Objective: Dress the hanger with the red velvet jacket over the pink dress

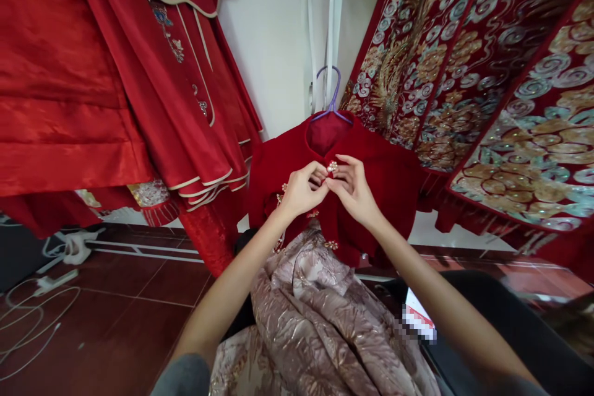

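Observation:
A red jacket point(385, 179) hangs in front of me on a purple hanger point(334, 99). At its collar, a pearl flower-shaped button point(332, 167) shows between the fingertips of both hands. My left hand point(305, 189) pinches the front edge just below and left of this button. From the other side, my right hand point(355, 189) has thumb and fingers closed on the jacket's edge by the button, touching the left fingertips. Lower on the front sit more pearl buttons point(331, 245). What lies exactly inside each pinch is partly hidden.
Shiny pinkish patterned fabric point(310, 303) is heaped below the jacket. Red garments point(106, 86) hang at left, a heavily embroidered one point(464, 86) at right. A white power strip point(55, 283) and cables lie on the tiled floor. A white-and-red item point(417, 315) is near my right forearm.

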`<state>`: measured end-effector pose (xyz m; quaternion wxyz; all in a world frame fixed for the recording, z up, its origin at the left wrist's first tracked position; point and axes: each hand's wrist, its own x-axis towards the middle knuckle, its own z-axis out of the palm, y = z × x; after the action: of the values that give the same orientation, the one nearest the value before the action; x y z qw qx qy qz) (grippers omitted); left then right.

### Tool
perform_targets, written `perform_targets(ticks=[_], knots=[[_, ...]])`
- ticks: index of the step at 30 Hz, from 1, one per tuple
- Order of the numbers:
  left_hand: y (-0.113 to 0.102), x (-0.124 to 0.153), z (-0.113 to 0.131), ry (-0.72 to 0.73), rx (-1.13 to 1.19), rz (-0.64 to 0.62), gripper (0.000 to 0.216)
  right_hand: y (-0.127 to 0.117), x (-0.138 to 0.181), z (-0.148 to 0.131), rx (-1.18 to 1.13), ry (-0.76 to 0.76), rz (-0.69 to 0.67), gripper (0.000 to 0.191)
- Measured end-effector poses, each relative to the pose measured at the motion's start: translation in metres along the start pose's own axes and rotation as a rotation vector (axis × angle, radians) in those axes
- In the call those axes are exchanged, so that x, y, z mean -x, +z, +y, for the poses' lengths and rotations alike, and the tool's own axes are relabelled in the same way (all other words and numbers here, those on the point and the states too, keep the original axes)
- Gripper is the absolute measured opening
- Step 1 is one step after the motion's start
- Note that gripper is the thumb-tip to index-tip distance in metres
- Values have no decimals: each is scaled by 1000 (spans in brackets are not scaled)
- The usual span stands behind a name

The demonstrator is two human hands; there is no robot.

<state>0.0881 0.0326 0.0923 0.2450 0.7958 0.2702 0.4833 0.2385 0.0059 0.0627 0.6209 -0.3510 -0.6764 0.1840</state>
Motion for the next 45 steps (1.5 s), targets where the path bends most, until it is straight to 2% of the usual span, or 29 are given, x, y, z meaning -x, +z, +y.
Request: perform_targets(ticks=[2,4,6,9,13,15,18,20,22,27,30,32,33,36,40,45], knots=[[8,7,-7,-139,262,22,16,10,18,2,-5,32,15,77],[14,13,-13,-243,454,13,22,19,34,2,73,-3,1,98],[19,17,-15,-293,565,18,26,24,47,3,174,-66,-6,106],[23,22,-20,-298,634,33,31,24,58,6,240,-68,11,97],[26,28,-30,-285,688,18,38,7,69,3,271,109,22,84],[29,30,-36,-310,667,10,38,-6,75,-5,310,152,79,75],[36,32,-42,-354,548,2,40,-18,79,-24,391,120,206,59],[40,31,-44,-355,473,4,43,-19,78,-37,429,60,214,45],[43,33,-43,-345,419,36,41,-14,76,-46,388,10,124,36],[41,54,-32,-270,326,195,23,10,67,-47,248,10,-140,42],[35,74,-28,-251,116,469,23,23,63,-38,182,34,-186,37],[30,82,-30,-269,-3,656,34,31,60,-32,109,68,-175,31],[27,84,-33,-274,-10,704,40,35,59,-29,72,93,-163,29],[19,81,-46,-279,126,690,46,47,53,-16,6,148,-117,21],[14,73,-62,-312,263,649,37,59,39,6,17,151,-48,19],[12,71,-64,-299,339,604,31,67,24,22,65,101,-18,21]])
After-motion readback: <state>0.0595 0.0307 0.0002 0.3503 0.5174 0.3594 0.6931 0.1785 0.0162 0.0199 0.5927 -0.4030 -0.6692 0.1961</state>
